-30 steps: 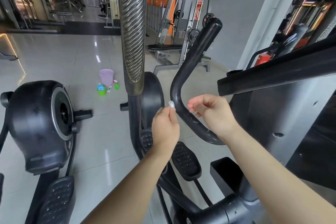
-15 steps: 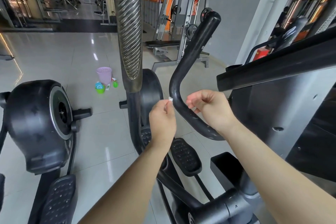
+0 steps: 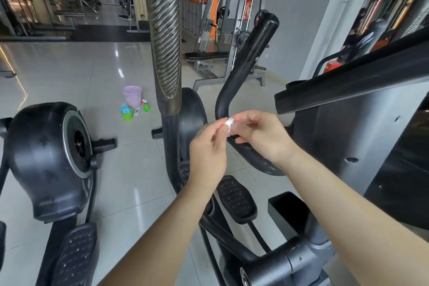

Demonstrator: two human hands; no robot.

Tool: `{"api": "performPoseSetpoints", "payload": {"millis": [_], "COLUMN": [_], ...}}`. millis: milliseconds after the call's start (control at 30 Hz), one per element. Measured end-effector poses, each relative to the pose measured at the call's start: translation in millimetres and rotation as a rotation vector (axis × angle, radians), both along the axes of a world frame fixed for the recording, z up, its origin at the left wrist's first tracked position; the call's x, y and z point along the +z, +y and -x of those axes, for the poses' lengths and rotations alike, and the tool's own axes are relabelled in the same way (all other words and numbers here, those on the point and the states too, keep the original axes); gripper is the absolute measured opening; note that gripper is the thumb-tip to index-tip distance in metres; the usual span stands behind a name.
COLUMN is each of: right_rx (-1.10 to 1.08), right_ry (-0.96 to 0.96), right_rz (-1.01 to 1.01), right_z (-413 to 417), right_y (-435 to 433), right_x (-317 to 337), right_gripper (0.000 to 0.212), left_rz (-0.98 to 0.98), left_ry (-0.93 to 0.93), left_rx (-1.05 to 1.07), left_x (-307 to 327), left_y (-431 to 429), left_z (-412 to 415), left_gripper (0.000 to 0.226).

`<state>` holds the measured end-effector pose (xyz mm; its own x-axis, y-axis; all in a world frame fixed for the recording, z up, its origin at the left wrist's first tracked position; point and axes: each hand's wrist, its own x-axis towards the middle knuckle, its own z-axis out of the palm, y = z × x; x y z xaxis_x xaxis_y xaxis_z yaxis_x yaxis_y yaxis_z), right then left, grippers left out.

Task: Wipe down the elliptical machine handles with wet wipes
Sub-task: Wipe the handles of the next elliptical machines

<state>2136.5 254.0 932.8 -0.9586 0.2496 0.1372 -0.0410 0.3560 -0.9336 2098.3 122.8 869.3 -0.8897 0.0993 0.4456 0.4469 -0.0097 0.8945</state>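
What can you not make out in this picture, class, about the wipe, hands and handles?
Head view:
- wipe: mostly hidden inside the left hand's pinch.
- right hand: fingertips blurred; grip on the wipe unclear.
- curved handle: bend hidden behind both hands.
- ribbed handle: top cut off by the upper edge.
- items beside the pink basket: too small to identify.

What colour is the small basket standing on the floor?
Pale purple. The basket shows best in the head view.

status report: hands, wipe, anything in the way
Left hand pinches the wipe, a small white wad. Right hand at it too, grip blurred. Wipe at the bend of the black handle, contact unclear. Nothing between.
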Motion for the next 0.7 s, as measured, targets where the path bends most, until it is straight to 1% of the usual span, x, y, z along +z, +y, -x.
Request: {"api": "performPoseSetpoints", "payload": {"millis": [67,133,233,300,367,433,467,533,567,667,700], "right_rx": [-0.016,-0.131,-0.326,-0.354,-0.330,-0.318,-0.319,-0.333,-0.340,-0.355,-0.351], "right_ry": [0.015,0.046,0.137,0.170,0.170,0.146,0.138,0.158,0.167,0.167,0.161], "right_rz": [0.050,0.004,-0.180,-0.249,-0.319,-0.352,-0.354,-0.341,-0.336,-0.329,-0.346], "right_z": [5,13,27,36,44,50,52,58,61,65,64], "right_y": [-3,0,6,2,-4,-10,-11,-11,-11,-10,-9], "right_x": [0,-1,2,6,3,-5,-8,-13,-13,-12,-13], "right_gripper": [0.010,0.013,0.020,0.025,0.025,0.011,0.010,0.021,0.022,0.010,0.011], "left_rz": [0.093,0.192,0.182,0.212,0.237,0.223,0.204,0.155,0.132,0.059,0.041], "left_ry": [0.052,0.073,-0.049,-0.149,-0.207,-0.207,-0.204,-0.214,-0.222,-0.245,-0.251], "left_rx": [-0.025,-0.016,0.097,0.123,0.074,0.032,0.025,0.020,0.018,0.007,0.005], "left_x": [8,8,0,-3,-5,-5,-5,-6,-6,-8,-9], "left_y": [1,0,-1,1,5,7,7,6,5,6,6], "left_z": [8,17,33,39,44,50,53,58,59,61,61], "left_gripper": [0.030,0.032,0.032,0.034,0.038,0.038,0.037,0.034,0.033,0.032,0.031]}}
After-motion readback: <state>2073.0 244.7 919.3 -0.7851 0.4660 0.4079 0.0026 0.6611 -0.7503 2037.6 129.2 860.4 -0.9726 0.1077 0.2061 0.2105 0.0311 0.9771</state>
